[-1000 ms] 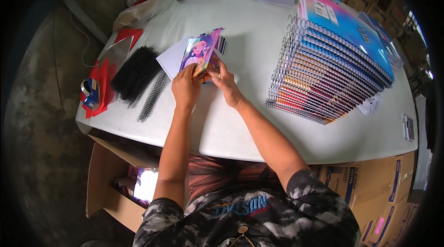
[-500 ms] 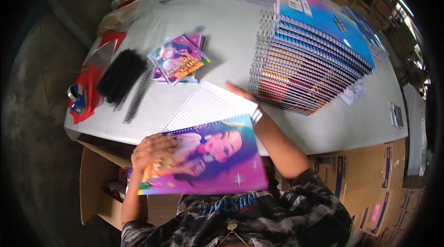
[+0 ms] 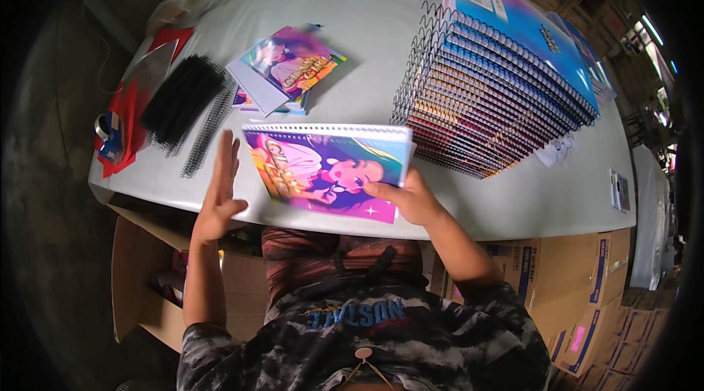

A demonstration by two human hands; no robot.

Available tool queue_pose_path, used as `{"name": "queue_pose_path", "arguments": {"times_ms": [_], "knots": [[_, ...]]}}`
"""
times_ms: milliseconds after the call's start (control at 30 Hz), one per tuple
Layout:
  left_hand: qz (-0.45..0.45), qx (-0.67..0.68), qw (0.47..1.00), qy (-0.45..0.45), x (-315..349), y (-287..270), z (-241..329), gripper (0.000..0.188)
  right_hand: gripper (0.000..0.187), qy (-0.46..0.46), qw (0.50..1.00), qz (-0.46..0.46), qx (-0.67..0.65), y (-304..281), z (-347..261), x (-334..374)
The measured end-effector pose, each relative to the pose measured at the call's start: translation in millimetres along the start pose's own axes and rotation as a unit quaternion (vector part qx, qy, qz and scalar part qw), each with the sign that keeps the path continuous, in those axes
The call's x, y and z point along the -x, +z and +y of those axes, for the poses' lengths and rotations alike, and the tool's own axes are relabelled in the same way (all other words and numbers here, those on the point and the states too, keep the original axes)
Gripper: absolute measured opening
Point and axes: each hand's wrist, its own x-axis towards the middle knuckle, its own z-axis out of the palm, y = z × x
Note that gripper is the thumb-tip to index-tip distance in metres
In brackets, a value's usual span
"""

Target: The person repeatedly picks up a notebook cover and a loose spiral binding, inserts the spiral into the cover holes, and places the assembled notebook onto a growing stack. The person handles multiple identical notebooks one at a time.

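Observation:
My right hand [image 3: 414, 197] grips the right edge of a punched notebook block [image 3: 323, 175], thumb on top. Its picture cover shows a purple and teal drawn figure, and a row of binding holes runs along the far edge; no coil is in them. My left hand [image 3: 222, 197] is open just beside the block's left edge, fingers stretched out and apart from it. Beyond lies a small pile of similar covers [image 3: 301, 61] with a lined sheet block [image 3: 257, 87] sticking out. Black spiral coils [image 3: 183, 101] lie bunched left of that pile.
A tall stack of coil-bound notebooks [image 3: 499, 90] stands on the right of the white table [image 3: 359, 46]. Red plastic [image 3: 132, 127] and a tape roll [image 3: 110, 138] lie at the left edge. An open carton [image 3: 147, 281] is below left; more cartons [image 3: 572, 274] stand below right.
My left hand has let go of the cover and opened. The lined sheets, fanned out before, now lie squared under the cover, and the block is further forward. Lined paper now shows at the small pile.

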Motion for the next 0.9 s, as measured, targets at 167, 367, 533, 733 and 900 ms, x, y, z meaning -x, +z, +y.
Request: {"name": "queue_pose_path", "arguments": {"times_ms": [167,367,533,733,900], "knots": [[0.098,0.18,0.974,-0.097,-21.6,41.3,-13.0,0.049,0.027,-0.05,0.999,-0.011,0.006,-14.2,14.0,-5.3],[0.041,-0.037,0.998,-0.041,-29.5,65.5,-46.9,0.029,0.021,-0.051,0.993,0.05,0.096,-22.4,26.0,2.9],[0.33,-0.604,0.724,-0.027,-69.7,-40.1,-70.5,0.032,0.016,-0.083,0.99,0.098,0.055,-14.6,39.3,9.1],[0.256,-0.564,0.774,-0.127,-76.8,-77.4,-101.4,0.035,0.026,-0.141,0.985,0.03,0.09,-18.8,29.5,3.4],[0.259,-0.48,0.814,-0.199,-77.1,-99.7,-55.7,0.027,0.028,-0.124,0.988,0.041,0.084,-14.9,9.5,-0.8]]}}
